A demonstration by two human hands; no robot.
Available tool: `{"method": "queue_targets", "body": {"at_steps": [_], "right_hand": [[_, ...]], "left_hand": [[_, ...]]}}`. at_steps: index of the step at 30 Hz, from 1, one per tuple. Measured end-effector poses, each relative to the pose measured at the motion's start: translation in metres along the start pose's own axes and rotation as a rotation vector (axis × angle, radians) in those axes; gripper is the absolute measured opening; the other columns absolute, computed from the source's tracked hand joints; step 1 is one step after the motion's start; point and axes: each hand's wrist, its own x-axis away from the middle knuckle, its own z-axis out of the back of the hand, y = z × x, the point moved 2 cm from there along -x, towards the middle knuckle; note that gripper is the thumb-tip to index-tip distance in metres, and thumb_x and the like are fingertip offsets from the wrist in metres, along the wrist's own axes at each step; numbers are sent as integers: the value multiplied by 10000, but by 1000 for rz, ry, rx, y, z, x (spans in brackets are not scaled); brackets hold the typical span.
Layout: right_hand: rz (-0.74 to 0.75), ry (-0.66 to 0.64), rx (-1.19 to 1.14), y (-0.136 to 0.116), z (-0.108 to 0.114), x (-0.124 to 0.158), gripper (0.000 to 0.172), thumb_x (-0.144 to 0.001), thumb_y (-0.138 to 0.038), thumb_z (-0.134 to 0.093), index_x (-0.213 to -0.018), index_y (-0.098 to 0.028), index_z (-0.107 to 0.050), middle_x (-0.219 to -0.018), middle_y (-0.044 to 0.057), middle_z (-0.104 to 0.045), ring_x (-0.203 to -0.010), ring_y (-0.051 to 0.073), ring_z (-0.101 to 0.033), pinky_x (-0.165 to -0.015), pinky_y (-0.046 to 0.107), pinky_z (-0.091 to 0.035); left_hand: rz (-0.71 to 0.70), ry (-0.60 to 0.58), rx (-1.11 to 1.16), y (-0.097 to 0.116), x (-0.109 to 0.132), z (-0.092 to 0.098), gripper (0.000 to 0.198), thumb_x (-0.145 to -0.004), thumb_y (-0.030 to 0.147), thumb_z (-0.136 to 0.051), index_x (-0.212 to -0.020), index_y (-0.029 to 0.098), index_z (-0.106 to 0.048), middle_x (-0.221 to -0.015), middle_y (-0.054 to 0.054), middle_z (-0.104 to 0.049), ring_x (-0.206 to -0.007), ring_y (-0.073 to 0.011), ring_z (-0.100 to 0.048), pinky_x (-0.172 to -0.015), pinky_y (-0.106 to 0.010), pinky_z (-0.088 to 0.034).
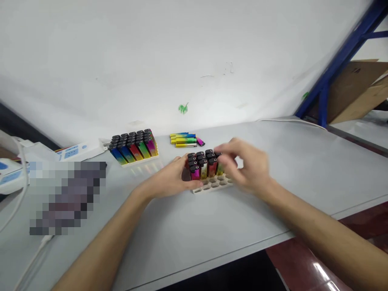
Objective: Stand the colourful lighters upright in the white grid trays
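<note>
A pale tray with rows of round holes (215, 185) stands on the table. Several lighters (203, 169) with black tops and shiny pink, yellow and red bodies stand upright in its back rows, while front holes show bare. My left hand (169, 178) grips the tray's left end, thumb along the front edge and fingers behind the lighters. At the right of the group, my right hand (250, 163) is curled, thumb and forefinger closed about the top of a yellow-green lighter (220, 168). Slight blur softens its fingertips, and this hand hides the tray's right end.
Behind on the left stands a second tray (140, 160) full of upright lighters. Several loose lighters (183, 140) lie near the wall, a pink lighter (200, 141) beside them. Power strips (72, 152), a white cable (22, 194) and a pixelated dark object (68, 198) occupy the left side.
</note>
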Motion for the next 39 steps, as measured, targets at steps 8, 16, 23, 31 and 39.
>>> {"method": "queue_targets", "body": {"at_steps": [8,16,23,31,39], "right_hand": [[-314,-388,70,87,-16,9,346,-874,-197,-516,-1211,-199,-594,-991,85,-587,-872,208,-603,-764,343,-503],[-255,-684,294,113,-52,7,424,-964,-432,-445,-1353,-308,-561,-1098,117,-542,-986,273,-583,-916,422,-458],[-442,-598,375,105,-40,9,434,-888,-549,-549,-1093,-169,-597,-1038,123,-580,-935,264,-578,-786,362,-467],[-659,-341,276,105,-16,3,257,-847,-402,-630,-903,-151,-630,-1057,142,-603,-977,268,-579,-857,413,-464],[-965,1,-591,95,-20,2,410,-815,-573,-638,-928,-260,-400,-618,-78,-522,-467,96,-450,-445,215,-351]], "left_hand": [[52,-16,-112,0,-1,1,507,-717,524,-689,-1127,243,-588,-1082,-44,-691,-1014,-289,-640,-820,-377,-520],[49,-72,-81,1,2,6,564,-686,509,-719,-1165,244,-584,-1085,-47,-691,-996,-280,-650,-811,-371,-522],[52,-51,-77,3,3,4,530,-682,489,-723,-1134,242,-597,-1070,-52,-697,-1029,-303,-643,-820,-393,-527],[89,-49,-124,4,3,4,545,-687,539,-713,-1116,228,-588,-1101,-68,-685,-1029,-307,-644,-827,-401,-527],[69,-48,-113,6,2,3,532,-702,538,-700,-1116,223,-590,-1077,-62,-681,-951,-271,-656,-777,-376,-537]]}}
